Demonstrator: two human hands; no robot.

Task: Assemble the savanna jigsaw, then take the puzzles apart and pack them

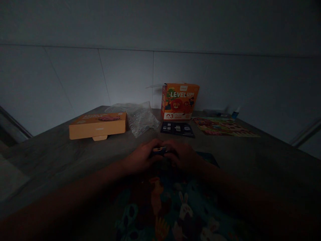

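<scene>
My left hand and my right hand meet at the middle, over the far edge of a colourful picture sheet. Between their fingertips they grip a small piece, dark blue with a pale orange patch. Fingers cover much of it, and the dim light hides its exact kind. Both hands are closed around it, thumbs on the near side. Animals, among them a white rabbit, are printed on the dark teal sheet, which lies below my forearms.
An orange "LEVEL UP!" box stands against the wall, with a dark printed card before it. A flat orange box and crumpled bubble wrap lie left. At right are an illustrated sheet and a small blue-labelled bottle.
</scene>
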